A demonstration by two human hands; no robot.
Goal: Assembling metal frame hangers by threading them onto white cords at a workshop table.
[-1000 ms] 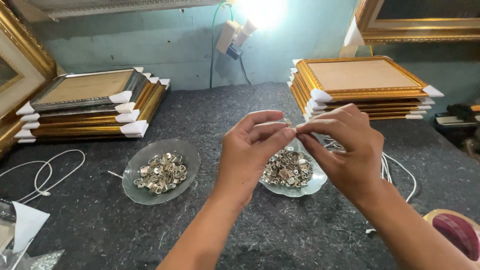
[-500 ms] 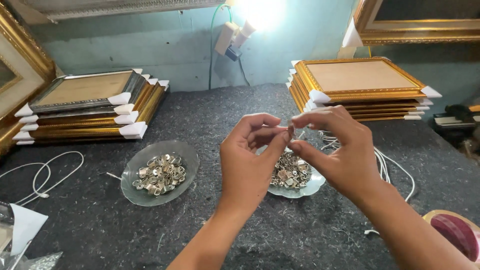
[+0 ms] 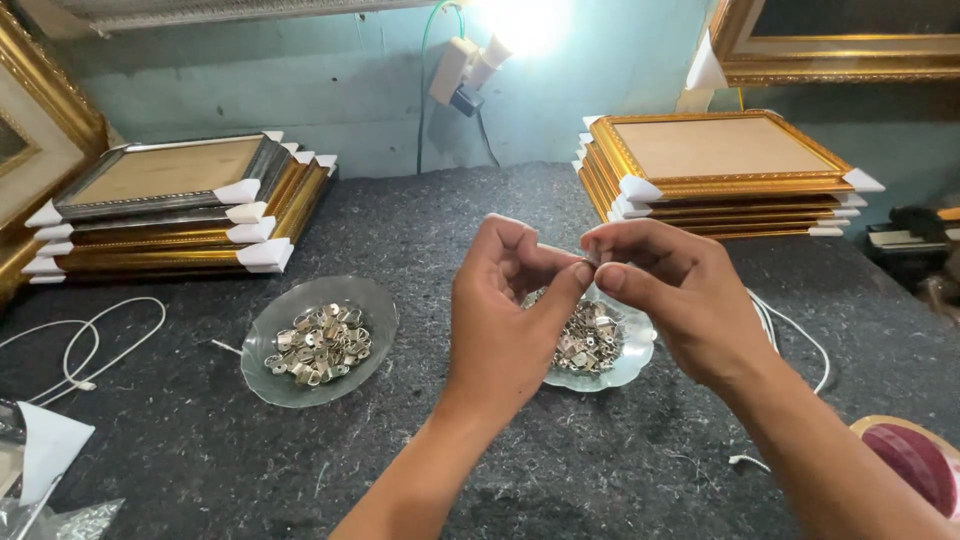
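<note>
I see my left hand point(image 3: 505, 320) and right hand point(image 3: 672, 295) raised together above the dark felt table point(image 3: 480, 460), fingertips meeting. Something tiny sits pinched where the thumbs and forefingers touch; it is mostly hidden, so I cannot tell what it is or which hand clamps it. Directly beneath the hands lies a glass dish point(image 3: 625, 365) of small metal hangers point(image 3: 585, 345). A second dish point(image 3: 265, 375) with more hangers sits to the left, well apart. Stacks of gold frames point(image 3: 715, 165) stand behind.
</note>
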